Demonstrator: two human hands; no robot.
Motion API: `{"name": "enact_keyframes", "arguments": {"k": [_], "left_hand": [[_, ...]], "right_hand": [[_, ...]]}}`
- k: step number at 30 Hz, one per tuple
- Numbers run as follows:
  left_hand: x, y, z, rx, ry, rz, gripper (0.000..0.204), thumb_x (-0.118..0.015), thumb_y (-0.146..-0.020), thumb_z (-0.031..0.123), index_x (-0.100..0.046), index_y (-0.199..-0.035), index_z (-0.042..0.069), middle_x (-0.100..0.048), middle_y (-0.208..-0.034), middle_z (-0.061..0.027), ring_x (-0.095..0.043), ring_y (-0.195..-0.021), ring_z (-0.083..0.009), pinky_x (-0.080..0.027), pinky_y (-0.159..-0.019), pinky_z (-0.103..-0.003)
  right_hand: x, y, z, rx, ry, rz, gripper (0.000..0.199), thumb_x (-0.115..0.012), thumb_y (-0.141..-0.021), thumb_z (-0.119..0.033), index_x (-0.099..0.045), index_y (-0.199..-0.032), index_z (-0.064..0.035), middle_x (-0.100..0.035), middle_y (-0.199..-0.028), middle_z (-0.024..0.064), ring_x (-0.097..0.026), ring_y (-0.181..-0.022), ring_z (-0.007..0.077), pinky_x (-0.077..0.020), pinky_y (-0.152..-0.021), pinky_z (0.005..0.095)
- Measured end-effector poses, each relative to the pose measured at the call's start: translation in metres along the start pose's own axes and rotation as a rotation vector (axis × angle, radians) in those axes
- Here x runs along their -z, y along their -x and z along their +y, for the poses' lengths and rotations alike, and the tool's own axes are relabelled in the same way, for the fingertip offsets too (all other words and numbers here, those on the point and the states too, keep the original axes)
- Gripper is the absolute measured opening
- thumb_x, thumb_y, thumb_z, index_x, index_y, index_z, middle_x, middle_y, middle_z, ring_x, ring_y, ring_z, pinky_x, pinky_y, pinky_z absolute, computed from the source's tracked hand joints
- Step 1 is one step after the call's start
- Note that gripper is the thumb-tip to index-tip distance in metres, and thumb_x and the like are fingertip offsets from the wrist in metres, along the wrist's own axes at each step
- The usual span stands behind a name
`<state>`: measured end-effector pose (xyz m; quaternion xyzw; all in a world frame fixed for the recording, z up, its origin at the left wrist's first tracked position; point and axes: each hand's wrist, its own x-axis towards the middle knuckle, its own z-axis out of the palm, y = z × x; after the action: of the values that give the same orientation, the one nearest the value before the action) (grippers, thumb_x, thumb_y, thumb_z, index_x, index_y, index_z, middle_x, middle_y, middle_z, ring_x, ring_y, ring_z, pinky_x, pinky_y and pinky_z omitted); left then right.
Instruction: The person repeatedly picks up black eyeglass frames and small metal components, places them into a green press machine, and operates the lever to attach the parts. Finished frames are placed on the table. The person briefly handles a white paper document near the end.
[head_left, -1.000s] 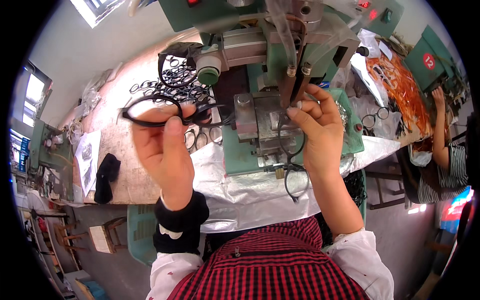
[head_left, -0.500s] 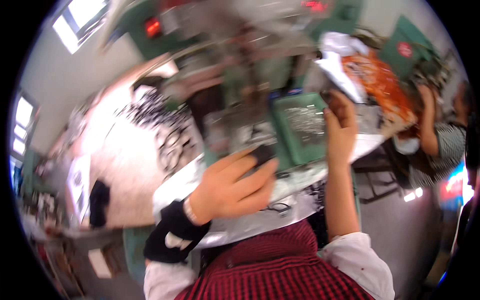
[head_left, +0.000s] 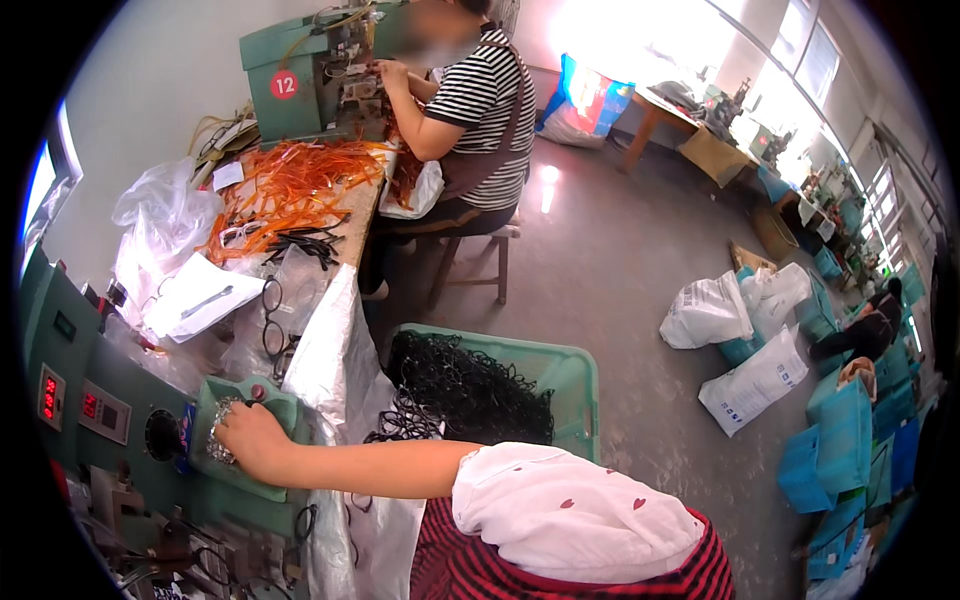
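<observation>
My right hand [head_left: 252, 440] reaches from the lower right into a small green tray [head_left: 270, 490] that holds a heap of small shiny metal pieces [head_left: 222, 440]. Its fingers are bent together and dip into the heap. The fingertips are partly hidden, so whether a piece is between them cannot be made out. A dark red knob-like thing [head_left: 258, 392] sits at the tray's far corner, just beyond the hand. My left hand is out of view.
Left of the tray stands a green machine [head_left: 110, 370] with red displays. Black eyeglass frames [head_left: 272, 335] lie beyond it. A green crate [head_left: 570, 400] of black frames stands beside the table. A seated co-worker [head_left: 490, 120] works behind orange strips [head_left: 290, 190]. White sacks [head_left: 755, 380] lie on the floor.
The view has swung far to the right. My right hand has gone from the tray's edge into the metal pieces. My left hand, earlier holding a dark thing, has left the view.
</observation>
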<state>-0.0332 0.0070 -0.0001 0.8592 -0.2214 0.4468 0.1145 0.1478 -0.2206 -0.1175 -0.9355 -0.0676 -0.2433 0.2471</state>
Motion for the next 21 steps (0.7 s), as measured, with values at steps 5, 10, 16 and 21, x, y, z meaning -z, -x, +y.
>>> {"name": "enact_keyframes", "arguments": {"k": [5,10,16,21], "left_hand": [[0.022,0.046,-0.046,0.738,-0.377,-0.688,0.046,-0.062,-0.090,0.043,-0.066,-0.111,0.002,-0.068,-0.101,-0.0207,-0.064,-0.090,-0.0350,-0.050,-0.079,-0.040],[0.004,0.154,-0.148,0.909,-0.254,-0.643,0.017,-0.066,-0.081,0.006,-0.061,-0.095,-0.002,-0.064,-0.092,-0.0198,-0.059,-0.079,-0.0364,-0.048,-0.074,-0.043],[0.023,0.091,-0.157,0.895,-0.149,-0.466,0.020,-0.060,-0.091,0.019,-0.059,-0.085,0.000,-0.058,-0.067,-0.0189,-0.057,-0.062,-0.0360,-0.043,-0.058,-0.043],[0.007,0.124,-0.166,1.180,0.169,0.028,0.026,-0.048,-0.102,0.025,-0.063,-0.099,0.004,-0.064,-0.065,-0.0041,-0.051,-0.051,-0.0057,-0.038,-0.046,-0.022]], "right_hand": [[-0.003,-0.002,-0.015,0.017,-0.105,0.081,0.019,-0.063,-0.072,-0.009,-0.066,-0.091,-0.0094,-0.062,-0.091,0.0070,-0.055,-0.097,0.0250,-0.0448,-0.074,0.0372],[0.008,0.003,-0.025,0.000,-0.380,0.069,0.018,-0.059,-0.074,-0.006,-0.068,-0.090,-0.0085,-0.064,-0.094,0.0135,-0.059,-0.094,0.0333,-0.0480,-0.081,0.0450],[0.027,-0.012,-0.015,-0.029,-0.437,0.005,0.020,-0.065,-0.081,-0.009,-0.071,-0.099,-0.0041,-0.071,-0.098,0.0150,-0.067,-0.092,0.0302,-0.0513,-0.082,0.0384],[0.028,0.010,-0.005,-0.030,-0.565,-0.054,0.016,-0.062,-0.087,-0.004,-0.069,-0.100,0.0007,-0.070,-0.095,0.0112,-0.065,-0.091,0.0202,-0.0481,-0.085,0.0295]]}}
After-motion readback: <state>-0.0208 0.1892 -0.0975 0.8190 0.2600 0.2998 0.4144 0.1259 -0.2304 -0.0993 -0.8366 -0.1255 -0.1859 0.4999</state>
